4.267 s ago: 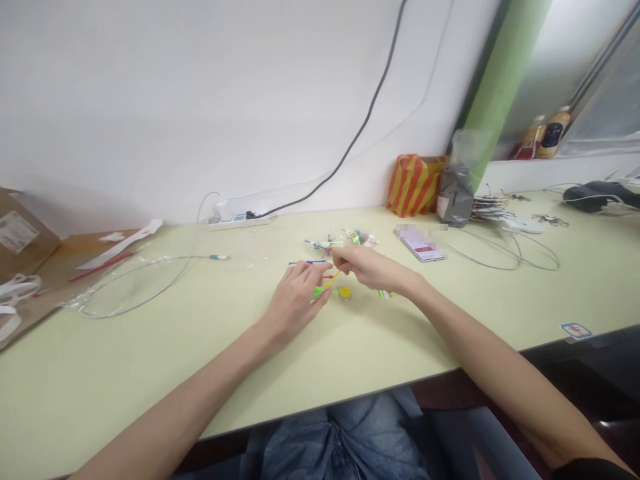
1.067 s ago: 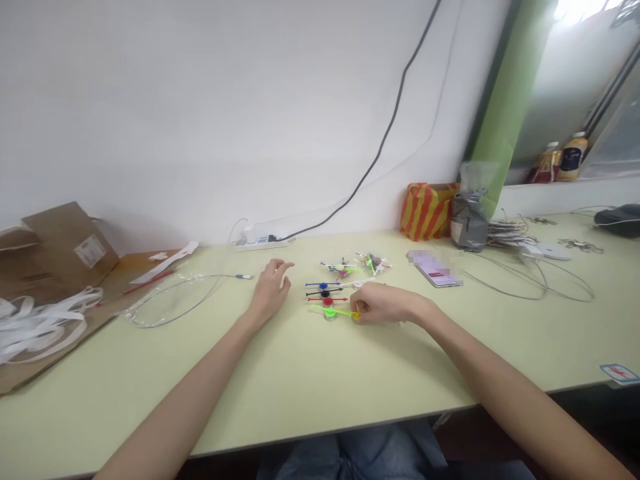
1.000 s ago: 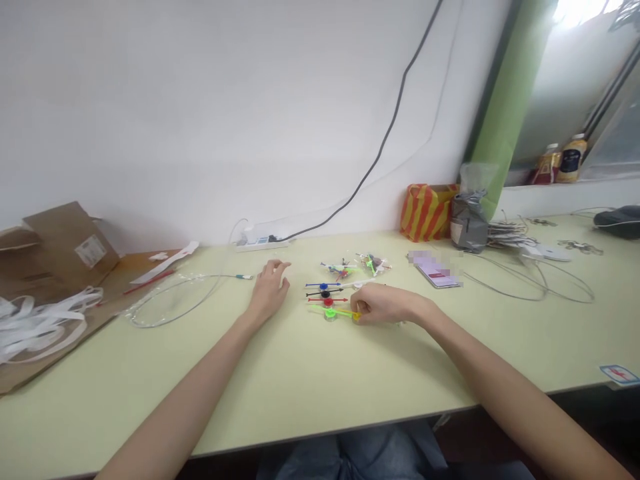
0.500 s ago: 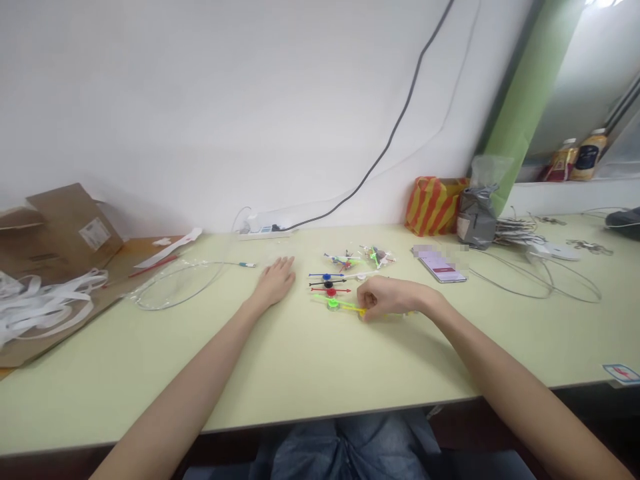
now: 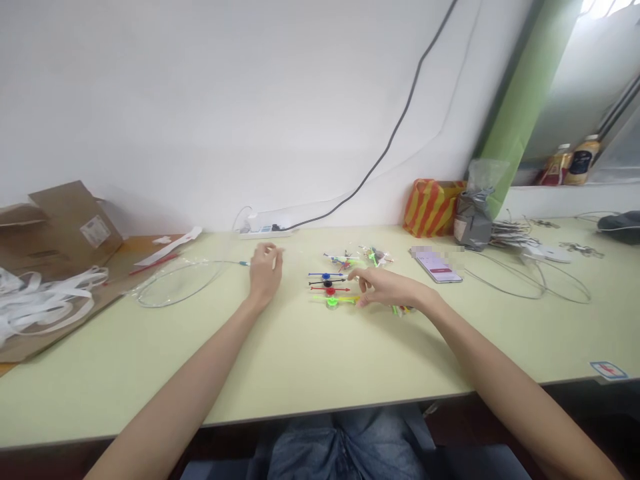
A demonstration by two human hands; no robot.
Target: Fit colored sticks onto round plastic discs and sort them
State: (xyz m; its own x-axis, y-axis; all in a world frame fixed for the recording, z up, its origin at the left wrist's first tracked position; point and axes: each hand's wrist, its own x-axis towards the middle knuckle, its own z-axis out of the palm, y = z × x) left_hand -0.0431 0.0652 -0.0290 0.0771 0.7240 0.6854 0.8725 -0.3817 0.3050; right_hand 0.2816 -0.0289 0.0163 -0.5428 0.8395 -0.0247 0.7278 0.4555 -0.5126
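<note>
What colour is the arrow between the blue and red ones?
The arrow is black; the head view shows it.

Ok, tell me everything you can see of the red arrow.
The red arrow is slim, apparently plastic, with a round hub mid-shaft and its head pointing right. It sits on the table between the black arrow and the green arrow. The right hand is near its head, not visibly holding it; whether its neighbours touch it is unclear.

— What's the person wearing?
— Blue jeans (image 5: 307, 455), the denim faded paler in patches and creased across the lap.
— And the arms?
— Bare forearms (image 5: 187, 383), with left hand (image 5: 265, 272) and right hand (image 5: 383, 287) bare too
</note>
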